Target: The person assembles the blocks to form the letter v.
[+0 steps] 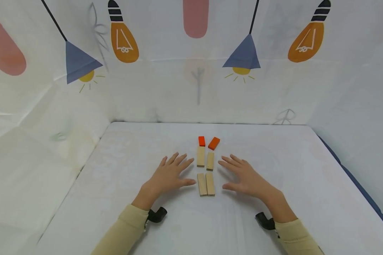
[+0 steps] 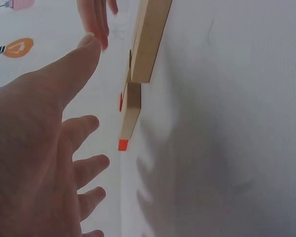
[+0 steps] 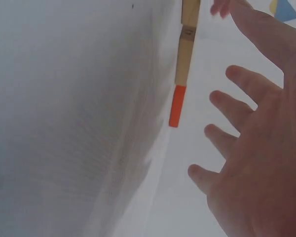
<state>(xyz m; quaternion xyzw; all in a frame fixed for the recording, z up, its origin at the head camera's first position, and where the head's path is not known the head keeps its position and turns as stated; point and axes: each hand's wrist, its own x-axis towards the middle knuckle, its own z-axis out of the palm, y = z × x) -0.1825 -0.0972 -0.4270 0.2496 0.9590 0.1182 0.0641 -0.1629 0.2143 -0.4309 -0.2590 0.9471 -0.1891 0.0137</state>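
My L hand [image 1: 169, 176] & R hand [image 1: 242, 175], fingers spread wide, nothing held, hover L & R of the near wood pair [image 1: 202, 185]. Beyond that pair: 2 plain blocks [image 1: 200, 157], then 2 smaller red-orange blocks [image 1: 214, 143]. All prob. light, stiff, hard to break; coloured ones maybe slicker. I'd pinch long sides, mid-length, thumb vs. index.

Lamp-printed white curtain [image 1: 166, 88] behind table [image 1: 115, 159]
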